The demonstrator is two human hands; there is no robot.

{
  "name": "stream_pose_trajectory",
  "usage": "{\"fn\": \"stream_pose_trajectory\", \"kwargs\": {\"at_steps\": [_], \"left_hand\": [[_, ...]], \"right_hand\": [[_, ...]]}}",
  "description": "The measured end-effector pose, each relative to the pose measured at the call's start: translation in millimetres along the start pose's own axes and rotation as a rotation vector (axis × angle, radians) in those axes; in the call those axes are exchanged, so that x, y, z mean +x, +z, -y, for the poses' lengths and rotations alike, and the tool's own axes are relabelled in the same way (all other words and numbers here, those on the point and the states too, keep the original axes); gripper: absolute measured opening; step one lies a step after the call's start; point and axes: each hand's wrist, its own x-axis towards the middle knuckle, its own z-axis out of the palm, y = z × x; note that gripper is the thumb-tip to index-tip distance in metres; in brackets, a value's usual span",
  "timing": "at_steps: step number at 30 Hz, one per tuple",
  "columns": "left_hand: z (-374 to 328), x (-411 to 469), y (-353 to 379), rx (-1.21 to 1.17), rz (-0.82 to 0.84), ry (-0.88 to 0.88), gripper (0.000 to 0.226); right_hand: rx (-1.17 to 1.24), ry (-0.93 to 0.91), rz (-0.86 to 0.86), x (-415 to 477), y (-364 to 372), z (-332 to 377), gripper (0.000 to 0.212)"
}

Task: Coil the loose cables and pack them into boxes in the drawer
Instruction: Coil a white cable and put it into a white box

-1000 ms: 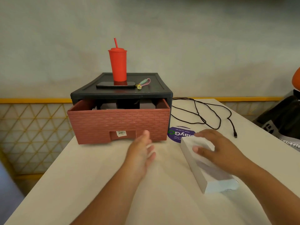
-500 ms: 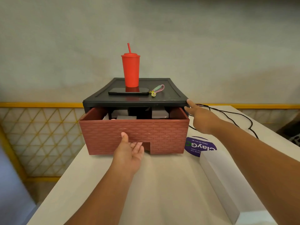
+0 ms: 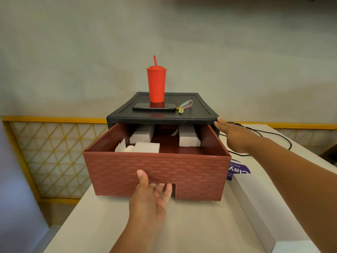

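Note:
A red-brown brick-patterned drawer (image 3: pixel 191 172) stands pulled well out of its black cabinet (image 3: pixel 200 114) on the table. My left hand (image 3: pixel 151 196) grips the drawer front, fingers hooked into the handle notch and thumb on the face. My right hand (image 3: pixel 228 131) presses flat against the cabinet's right front corner. Inside the drawer lie three white boxes: one at the back left (image 3: pixel 141 136), one at the back right (image 3: pixel 187 138), and one at the front left (image 3: pixel 147 147) beside an open flap. A loose black cable (image 3: pixel 269 133) trails on the table behind my right arm.
A long white box (image 3: pixel 255 207) lies on the table at the right, next to a purple sticker (image 3: pixel 238 170). On the cabinet top stand a red cup with a straw (image 3: pixel 156 84), a phone (image 3: pixel 154 107) and a keychain (image 3: pixel 185 105). The table edge drops off at the left.
My right hand left the long white box and went to the cabinet corner. My left hand took the handle notch and the drawer has slid out toward me, showing the boxes inside.

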Motion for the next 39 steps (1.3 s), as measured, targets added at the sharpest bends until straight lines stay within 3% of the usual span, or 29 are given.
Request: {"fn": "stream_pose_trajectory", "kwargs": {"at_steps": [9, 12, 15, 23, 34, 39], "left_hand": [[0.3, -22.3, -21.2, 0.102, -0.068, 0.009, 0.031], [5.3, -26.8, -26.5, 0.199, -0.051, -0.015, 0.023], [16.3, -34.4, -32.5, 0.281, -0.015, -0.086, 0.012], [42.8, -57.8, -33.2, 0.390, 0.059, -0.192, 0.013], [67.4, -113.4, -27.6, 0.623, 0.221, -0.331, 0.011], [65.4, -127.8, -28.5, 0.728, 0.299, -0.304, 0.011]], "right_hand": [[0.163, 0.034, 0.011, -2.1, 8.6, -1.9, 0.073], [0.243, 0.135, -0.008, -13.8, 23.5, -11.9, 0.068], [0.282, 0.287, 0.130, -38.2, 41.1, -27.0, 0.067], [0.338, 0.513, 0.330, -143.9, 64.3, -18.8, 0.103], [0.342, 0.574, 0.214, -205.3, 57.2, -1.4, 0.097], [0.487, 0.585, 0.162, -227.4, 42.6, 7.6, 0.096]]}}
